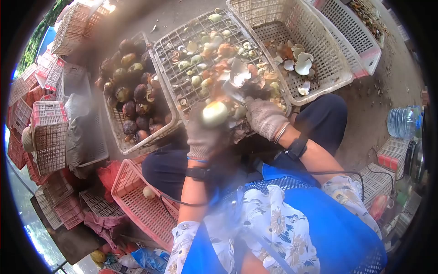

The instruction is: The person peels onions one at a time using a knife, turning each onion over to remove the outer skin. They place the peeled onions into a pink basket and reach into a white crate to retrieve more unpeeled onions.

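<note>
Left hand (pixel 203 137), in a knitted glove, is holding a pale, smooth, round fruit (pixel 214 113) over the near edge of a white plastic lattice crate (pixel 175 50), with the grip closing around its underside. Right hand (pixel 265 116), likewise gloved, is curling into a fist just beside the fruit; the blur is hiding whatever it holds. Dark, glossy husked fruits (pixel 132 91) are filling a neighbouring basket. Curved pale shells (pixel 301 66) are lying in another.

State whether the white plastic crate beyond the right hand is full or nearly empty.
Nearly empty: the white plastic crate holds only a few pale shell pieces; its mesh floor shows.
</note>
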`<move>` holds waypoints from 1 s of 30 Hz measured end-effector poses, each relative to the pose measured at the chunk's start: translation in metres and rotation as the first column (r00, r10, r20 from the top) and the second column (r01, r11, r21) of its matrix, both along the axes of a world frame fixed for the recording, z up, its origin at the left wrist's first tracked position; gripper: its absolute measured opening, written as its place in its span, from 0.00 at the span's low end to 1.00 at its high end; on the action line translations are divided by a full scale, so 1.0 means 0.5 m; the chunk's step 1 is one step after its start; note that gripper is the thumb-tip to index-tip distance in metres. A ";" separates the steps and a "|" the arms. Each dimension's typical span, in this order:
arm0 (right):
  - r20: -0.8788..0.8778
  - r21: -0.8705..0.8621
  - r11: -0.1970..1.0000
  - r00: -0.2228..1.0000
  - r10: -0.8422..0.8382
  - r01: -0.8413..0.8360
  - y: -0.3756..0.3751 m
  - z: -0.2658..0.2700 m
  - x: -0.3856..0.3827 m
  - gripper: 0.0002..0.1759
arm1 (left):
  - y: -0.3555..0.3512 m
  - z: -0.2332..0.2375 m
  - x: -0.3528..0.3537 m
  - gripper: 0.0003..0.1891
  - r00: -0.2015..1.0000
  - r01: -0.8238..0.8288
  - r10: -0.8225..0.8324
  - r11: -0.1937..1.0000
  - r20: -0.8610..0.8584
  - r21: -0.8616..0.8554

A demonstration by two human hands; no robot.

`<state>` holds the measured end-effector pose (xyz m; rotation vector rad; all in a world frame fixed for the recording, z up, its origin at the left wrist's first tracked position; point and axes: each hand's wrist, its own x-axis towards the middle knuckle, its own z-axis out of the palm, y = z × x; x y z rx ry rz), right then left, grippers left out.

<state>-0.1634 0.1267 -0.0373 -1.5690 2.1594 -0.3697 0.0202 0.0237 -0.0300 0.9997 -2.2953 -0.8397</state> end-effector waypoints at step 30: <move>-0.320 0.017 0.989 0.936 0.146 -0.148 0.032 0.007 -0.021 0.14 | 0.036 0.024 -0.045 0.46 0.985 0.048 -0.020 0.986 0.172 -0.161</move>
